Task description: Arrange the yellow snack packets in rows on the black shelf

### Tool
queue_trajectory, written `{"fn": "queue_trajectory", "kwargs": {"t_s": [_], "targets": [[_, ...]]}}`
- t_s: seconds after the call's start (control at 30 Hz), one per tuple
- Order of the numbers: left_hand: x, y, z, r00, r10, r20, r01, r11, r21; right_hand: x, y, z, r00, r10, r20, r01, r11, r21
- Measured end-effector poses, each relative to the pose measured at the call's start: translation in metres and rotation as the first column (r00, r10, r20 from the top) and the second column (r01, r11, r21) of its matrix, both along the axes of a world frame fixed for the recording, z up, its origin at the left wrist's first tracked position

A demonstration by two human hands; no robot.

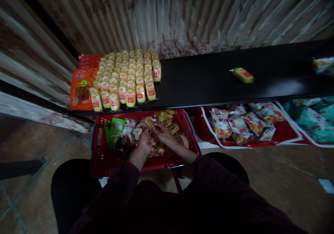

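Note:
Both my hands are down inside a red plastic basket (pixel 191 133) filled with mixed wrapped snacks. My left hand (pixel 144 141) has its fingers curled together near the middle of the pile; whatever is in them is hidden. Close beside it, my right hand (pixel 164 134) has its bent fingers at the edge of a yellow ridged snack in clear wrap (pixel 149 123). Left of the hands lie a green packet (pixel 114 131) and a dark wrapped item (pixel 119 146). More clear-wrapped golden snacks (pixel 173 127) and a round pale one (pixel 182 140) lie to the right.
Above the basket runs a black shelf (pixel 193 80). Rows of small yellow wrapped cakes (pixel 130 82) stand at its left, beside orange packets (pixel 80 93). A single wrapped cake (pixel 242 75) lies farther right. Another basket (pixel 289 136) holds snack bags; teal packets (pixel 313 119) sit beyond.

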State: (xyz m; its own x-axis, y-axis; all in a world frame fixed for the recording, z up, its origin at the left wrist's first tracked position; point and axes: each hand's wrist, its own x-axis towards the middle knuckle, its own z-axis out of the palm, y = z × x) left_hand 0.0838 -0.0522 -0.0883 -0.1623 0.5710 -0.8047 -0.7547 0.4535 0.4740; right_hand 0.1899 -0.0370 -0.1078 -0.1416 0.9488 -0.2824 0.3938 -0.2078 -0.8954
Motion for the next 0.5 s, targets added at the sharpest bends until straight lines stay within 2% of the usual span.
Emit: {"fn": "queue_trajectory", "kwargs": {"t_s": [0.13,0.23,0.5], "targets": [[0.004,-0.003,0.007,0.999,0.024,-0.039,-0.022,0.999,0.044,0.0,0.0,0.001,1.0,-0.002,0.022,0.002,1.0,-0.001],[0.008,-0.005,0.01,0.996,-0.007,-0.085,0.012,0.998,0.059,0.0,0.001,-0.002,1.0,-0.001,0.031,0.001,1.0,-0.013],[0.01,-0.012,0.006,0.975,-0.072,-0.209,0.092,0.992,0.086,0.003,0.002,-0.009,0.997,-0.052,0.058,0.054,0.998,-0.029]]}}
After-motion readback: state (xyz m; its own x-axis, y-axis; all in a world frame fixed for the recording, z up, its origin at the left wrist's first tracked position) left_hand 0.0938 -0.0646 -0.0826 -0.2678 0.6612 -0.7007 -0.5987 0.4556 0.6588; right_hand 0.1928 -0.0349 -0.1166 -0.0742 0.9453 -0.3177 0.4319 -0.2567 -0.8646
